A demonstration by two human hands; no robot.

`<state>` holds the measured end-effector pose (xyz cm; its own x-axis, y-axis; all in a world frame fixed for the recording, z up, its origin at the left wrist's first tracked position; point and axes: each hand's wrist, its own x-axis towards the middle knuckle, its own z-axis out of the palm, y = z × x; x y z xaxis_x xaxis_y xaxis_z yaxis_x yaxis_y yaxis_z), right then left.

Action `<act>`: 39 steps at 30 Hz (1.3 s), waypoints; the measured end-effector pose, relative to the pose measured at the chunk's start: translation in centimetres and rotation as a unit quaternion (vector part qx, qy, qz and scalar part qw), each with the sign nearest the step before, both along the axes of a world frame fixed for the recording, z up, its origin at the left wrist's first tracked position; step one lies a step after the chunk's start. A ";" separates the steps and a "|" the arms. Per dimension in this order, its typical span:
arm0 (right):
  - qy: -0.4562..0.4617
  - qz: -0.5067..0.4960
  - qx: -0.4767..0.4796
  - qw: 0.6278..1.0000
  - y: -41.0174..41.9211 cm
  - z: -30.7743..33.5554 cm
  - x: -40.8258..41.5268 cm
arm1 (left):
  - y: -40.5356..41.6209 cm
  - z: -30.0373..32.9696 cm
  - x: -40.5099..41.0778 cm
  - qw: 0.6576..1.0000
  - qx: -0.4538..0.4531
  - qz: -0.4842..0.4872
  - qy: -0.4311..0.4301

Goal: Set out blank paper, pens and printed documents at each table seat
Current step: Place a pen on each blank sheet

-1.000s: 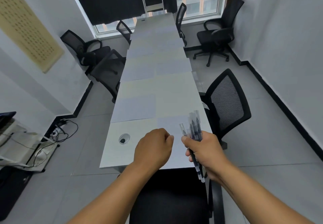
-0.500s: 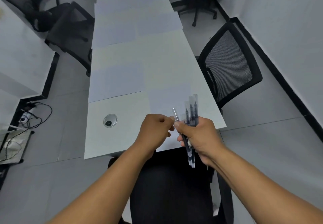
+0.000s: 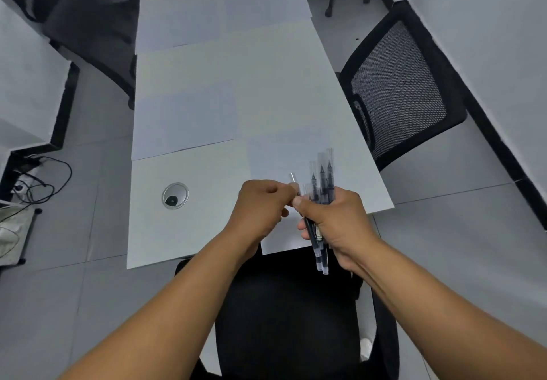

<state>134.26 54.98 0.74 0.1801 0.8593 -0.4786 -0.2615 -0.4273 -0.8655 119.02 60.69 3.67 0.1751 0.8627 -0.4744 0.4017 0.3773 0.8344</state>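
Observation:
My right hand grips a bundle of several clear-capped black pens upright over the near end of the long white table. My left hand is curled beside it and pinches the top of one pen at the bundle's left edge. A sheet of paper lies on the table under both hands at the near right seat. Another sheet lies at the near left seat, and more sheets sit farther up the table.
A black chair seat is right below my arms at the table's end. A mesh-backed chair stands at the right side, another black chair at the left. A round cable grommet sits in the tabletop; cables lie on the floor left.
The view has tilted down and moved nearer the table's end. My left hand has closed in on the bundle and taken one pen's top between its fingers.

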 end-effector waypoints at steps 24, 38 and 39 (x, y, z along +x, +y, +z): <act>-0.106 -0.016 -0.065 0.992 4.1 -5.5 1.1 | 6.6 -6.2 1.1 0.959 0.038 -0.057 0.275; -0.136 -0.005 -0.074 0.988 6.9 -6.2 1.4 | 8.0 -9.9 0.7 0.944 0.033 -0.044 0.324; -0.136 -0.004 -0.074 0.988 6.9 -6.2 1.4 | 8.0 -10.0 0.6 0.945 0.033 -0.044 0.322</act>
<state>135.64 61.87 -5.47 0.3255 0.7817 -0.5319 -0.0322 -0.5531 -0.8325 119.62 68.67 -6.29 -0.0598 0.8894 -0.4532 0.8621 0.2749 0.4257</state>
